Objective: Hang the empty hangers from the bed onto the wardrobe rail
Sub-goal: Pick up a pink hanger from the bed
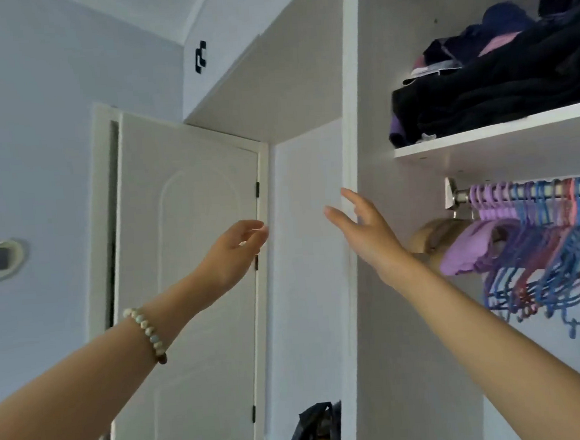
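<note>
My right hand (365,235) is raised, fingers spread, holding nothing. My left hand (236,251), at its nine o'clock, is loosely curled and also empty. At three o'clock from the right hand, a thick bunch of hangers (540,236) sits on the wardrobe rail (463,195). The bed is out of view, so I cannot tell whether any remain. I judge the job to be far along or done.

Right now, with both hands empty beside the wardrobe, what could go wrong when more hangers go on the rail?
1. The hangers crowd the rail near its bracket and look tangled below; pushing another in may knock some off.
2. The dark clothes bulge over the shelf edge just above; a reaching right hand might drag them down.
</note>
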`<action>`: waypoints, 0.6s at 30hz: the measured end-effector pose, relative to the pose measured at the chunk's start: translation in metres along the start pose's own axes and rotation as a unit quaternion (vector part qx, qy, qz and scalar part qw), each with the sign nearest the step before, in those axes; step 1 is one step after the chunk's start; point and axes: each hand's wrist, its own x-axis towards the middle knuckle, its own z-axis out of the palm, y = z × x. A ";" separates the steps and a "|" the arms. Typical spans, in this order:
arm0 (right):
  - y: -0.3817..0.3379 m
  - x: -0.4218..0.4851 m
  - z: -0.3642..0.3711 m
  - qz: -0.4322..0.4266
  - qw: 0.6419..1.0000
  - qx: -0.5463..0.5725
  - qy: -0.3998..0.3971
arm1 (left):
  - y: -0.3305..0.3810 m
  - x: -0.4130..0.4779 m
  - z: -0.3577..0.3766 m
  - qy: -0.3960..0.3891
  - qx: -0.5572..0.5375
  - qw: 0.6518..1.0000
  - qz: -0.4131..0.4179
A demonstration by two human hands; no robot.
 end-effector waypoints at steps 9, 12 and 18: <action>-0.027 -0.044 0.241 0.033 0.974 0.019 -0.223 | -0.117 -0.097 -0.206 0.084 0.107 0.982 -0.133; -0.030 -0.078 0.332 0.035 0.953 0.020 -0.299 | -0.168 -0.146 -0.267 0.101 0.129 0.967 -0.194; -0.019 -0.175 0.494 0.078 0.892 0.027 -0.444 | -0.282 -0.272 -0.363 0.154 0.120 0.923 -0.333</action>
